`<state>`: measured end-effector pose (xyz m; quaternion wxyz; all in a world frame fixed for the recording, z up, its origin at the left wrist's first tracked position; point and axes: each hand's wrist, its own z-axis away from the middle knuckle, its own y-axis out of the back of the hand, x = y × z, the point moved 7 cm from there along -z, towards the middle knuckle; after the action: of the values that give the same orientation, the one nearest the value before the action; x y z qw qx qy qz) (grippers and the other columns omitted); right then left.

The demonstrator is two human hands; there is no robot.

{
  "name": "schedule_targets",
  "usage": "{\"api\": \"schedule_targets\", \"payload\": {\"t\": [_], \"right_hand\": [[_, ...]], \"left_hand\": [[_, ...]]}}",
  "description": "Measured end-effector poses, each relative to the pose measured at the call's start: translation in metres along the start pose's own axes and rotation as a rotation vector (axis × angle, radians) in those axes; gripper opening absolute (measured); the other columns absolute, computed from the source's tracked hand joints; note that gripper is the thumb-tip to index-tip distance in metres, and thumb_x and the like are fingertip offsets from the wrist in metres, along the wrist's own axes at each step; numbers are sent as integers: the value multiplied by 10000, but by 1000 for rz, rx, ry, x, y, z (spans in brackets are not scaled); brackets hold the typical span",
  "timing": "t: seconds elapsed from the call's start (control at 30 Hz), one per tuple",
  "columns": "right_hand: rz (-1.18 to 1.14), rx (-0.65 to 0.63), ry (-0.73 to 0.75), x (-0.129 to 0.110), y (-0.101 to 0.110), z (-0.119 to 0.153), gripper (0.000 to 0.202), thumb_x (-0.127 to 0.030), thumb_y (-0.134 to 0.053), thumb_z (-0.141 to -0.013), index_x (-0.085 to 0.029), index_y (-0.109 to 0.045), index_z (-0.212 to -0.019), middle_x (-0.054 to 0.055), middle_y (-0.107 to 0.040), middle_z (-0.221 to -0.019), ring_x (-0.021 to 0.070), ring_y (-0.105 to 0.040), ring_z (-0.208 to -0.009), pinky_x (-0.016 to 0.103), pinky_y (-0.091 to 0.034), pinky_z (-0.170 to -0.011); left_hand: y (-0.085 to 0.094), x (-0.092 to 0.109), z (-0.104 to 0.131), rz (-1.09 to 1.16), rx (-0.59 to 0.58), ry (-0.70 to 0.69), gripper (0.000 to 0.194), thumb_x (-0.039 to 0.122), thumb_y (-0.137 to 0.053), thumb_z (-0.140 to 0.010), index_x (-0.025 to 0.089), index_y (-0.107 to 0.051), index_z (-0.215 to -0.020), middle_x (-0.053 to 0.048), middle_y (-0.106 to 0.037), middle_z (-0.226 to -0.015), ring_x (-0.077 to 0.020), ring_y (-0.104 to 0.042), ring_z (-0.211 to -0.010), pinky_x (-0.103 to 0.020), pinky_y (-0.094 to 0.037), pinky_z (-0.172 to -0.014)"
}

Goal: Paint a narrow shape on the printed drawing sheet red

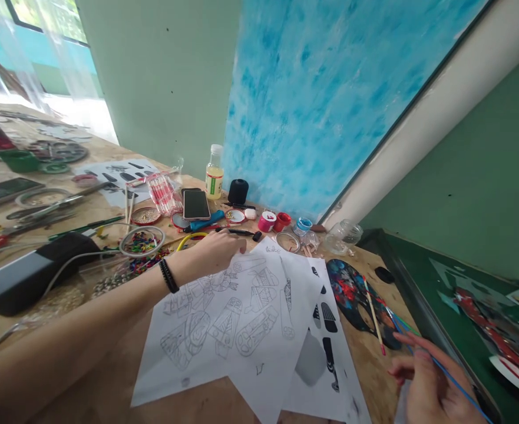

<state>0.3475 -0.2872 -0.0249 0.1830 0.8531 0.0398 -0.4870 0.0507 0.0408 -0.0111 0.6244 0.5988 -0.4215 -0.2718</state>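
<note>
My left hand [224, 250], with a black beaded bracelet on the wrist, reaches across the top of the drawing sheet [206, 371], which carries several pencil-outlined mechanical shapes. Its fingers curl downward, close to a black pen [237, 232] lying just behind them; what they grip, if anything, is hidden. At the lower right, my right hand [436, 386] holds a slim blue paintbrush [456, 388] between thumb and fingers. The brush's far end points toward the dark, paint-smeared palette [345, 288]. A second sheet with black printed shapes [329, 318] lies partly under the drawing.
Along the wall stand a yellow-liquid bottle [214, 176], pink [267, 221], red [282, 222] and blue [303, 225] paint pots, and a glass jar [345, 234]. A phone [196, 204], colourful beads [142, 240] and a black-grey box [33, 274] crowd the left.
</note>
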Motion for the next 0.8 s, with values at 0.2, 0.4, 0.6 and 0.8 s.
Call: {"api": "schedule_targets", "payload": {"t": [0.2,0.4,0.6,0.8], "right_hand": [[22,10,0,-8,-2,-1,727,-873,-715,-884,-173,-672,-1075,109,-754,-929,165,-623,-514,318,-524,-477],[36,9,-23,-2,1,-2,753,-916,-689,-889,-168,-690,-981,93,-758,-840,157,-625,-509,287,-518,-458],[-151,27,-11,6,1,-2,647,-838,-786,-890,-224,-590,-948,-20,-690,-694,134,-628,-470,250,-556,-476],[-178,-39,-16,-2,-14,1,582,-754,-800,-928,-221,-592,-1039,5,-754,-773,162,-703,-530,272,-600,-513]], "left_hand": [[-17,124,62,-75,4,-242,340,444,-768,-1077,235,-769,-1346,-167,-744,-1491,-385,-707,-1385,-576,-626,-1105],[-73,211,137,-486,302,-429,360,557,-571,-1130,496,-768,-1424,56,-719,-1560,-229,-689,-1425,-458,-698,-1019],[-75,201,145,-526,337,-405,350,534,-496,-1166,592,-754,-1395,197,-640,-1613,-200,-744,-1307,-451,-705,-1032],[-70,196,158,-526,324,-402,476,617,-558,-1107,517,-656,-1562,73,-695,-1583,-277,-760,-1265,-516,-704,-991]]}}
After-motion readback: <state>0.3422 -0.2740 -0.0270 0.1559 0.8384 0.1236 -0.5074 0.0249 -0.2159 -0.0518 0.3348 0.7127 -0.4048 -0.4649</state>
